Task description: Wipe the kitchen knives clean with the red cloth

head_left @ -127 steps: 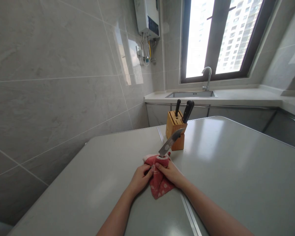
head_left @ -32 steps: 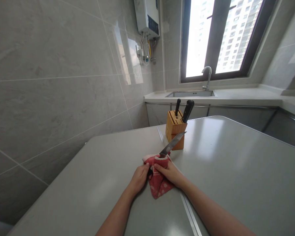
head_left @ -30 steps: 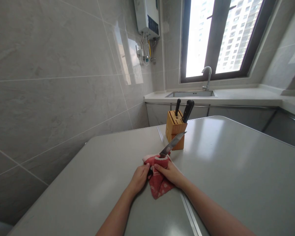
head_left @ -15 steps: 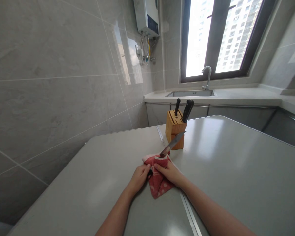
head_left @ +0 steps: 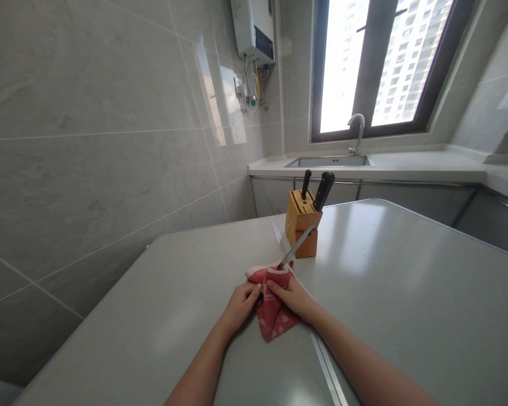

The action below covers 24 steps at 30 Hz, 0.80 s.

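My right hand (head_left: 294,298) is closed on a red towel (head_left: 277,313), thumb on top and fingers behind, bunching it around the lower end of a kitchen knife (head_left: 297,246). My left hand (head_left: 241,301) is curled in at the towel's left edge, where a bit of the black handle shows beside my fingertips; I take it to be gripping that handle, though cloth and fingers hide most of it. One corner of the towel hangs down towards me, white spots showing on it.

The knife's bare blade comes out of the top of the bundle and lies away from my grip, ahead and to the right, its long axis slanting up from the towel to the tip. It is turned nearly edge-on to me, so it looks like a thin strip. The handle end sits on my left hand's side; the exposed steel begins just beyond my right hand, which is the nearer one to it.

Along that same line stands a wooden knife block (head_left: 294,220), the blade's tip crossing in front of it in view; whether they touch I cannot tell. Two black handles, a slim one (head_left: 306,184) and a thick one (head_left: 324,190), rise from its slots. Under everything is the pale, glossy table (head_left: 186,293); well beyond are the sink (head_left: 294,163) and faucet (head_left: 358,132).
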Each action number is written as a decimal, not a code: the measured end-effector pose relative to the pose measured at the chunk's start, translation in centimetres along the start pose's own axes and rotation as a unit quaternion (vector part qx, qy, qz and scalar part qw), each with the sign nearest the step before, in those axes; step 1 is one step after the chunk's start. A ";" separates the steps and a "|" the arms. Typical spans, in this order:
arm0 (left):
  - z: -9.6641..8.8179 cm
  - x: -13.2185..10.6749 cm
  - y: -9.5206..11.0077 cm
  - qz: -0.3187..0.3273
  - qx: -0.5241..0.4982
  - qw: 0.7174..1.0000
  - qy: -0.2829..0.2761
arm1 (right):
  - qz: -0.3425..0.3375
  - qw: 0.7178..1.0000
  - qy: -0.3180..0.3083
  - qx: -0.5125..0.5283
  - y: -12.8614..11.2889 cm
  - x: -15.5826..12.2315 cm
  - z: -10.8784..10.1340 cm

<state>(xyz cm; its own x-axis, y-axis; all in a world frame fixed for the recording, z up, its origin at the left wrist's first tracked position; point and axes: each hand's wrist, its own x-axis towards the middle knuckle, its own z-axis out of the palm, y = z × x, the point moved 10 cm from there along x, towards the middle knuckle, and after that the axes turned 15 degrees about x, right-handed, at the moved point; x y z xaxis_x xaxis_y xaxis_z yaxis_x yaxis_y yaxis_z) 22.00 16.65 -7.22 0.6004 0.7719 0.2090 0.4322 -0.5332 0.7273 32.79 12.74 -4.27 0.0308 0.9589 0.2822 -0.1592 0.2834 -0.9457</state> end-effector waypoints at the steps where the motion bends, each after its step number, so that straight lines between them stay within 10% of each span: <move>1: 0.0 0.0 0.0 0.001 0.000 1.000 0.000 | 0.003 1.000 -0.002 0.003 0.1 0.0 0.0; 24: 0.0 0.1 -0.4 0.004 0.015 1.000 0.005 | 0.002 1.000 0.003 -0.009 0.3 0.0 -0.3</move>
<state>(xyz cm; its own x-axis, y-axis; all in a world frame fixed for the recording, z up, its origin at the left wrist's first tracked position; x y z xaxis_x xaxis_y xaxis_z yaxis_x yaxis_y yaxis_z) 21.90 16.94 -7.52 0.5980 0.7704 0.2209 0.4470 -0.5494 0.7059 32.98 12.80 -4.64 0.0363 0.9601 0.2772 -0.1406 0.2795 -0.9498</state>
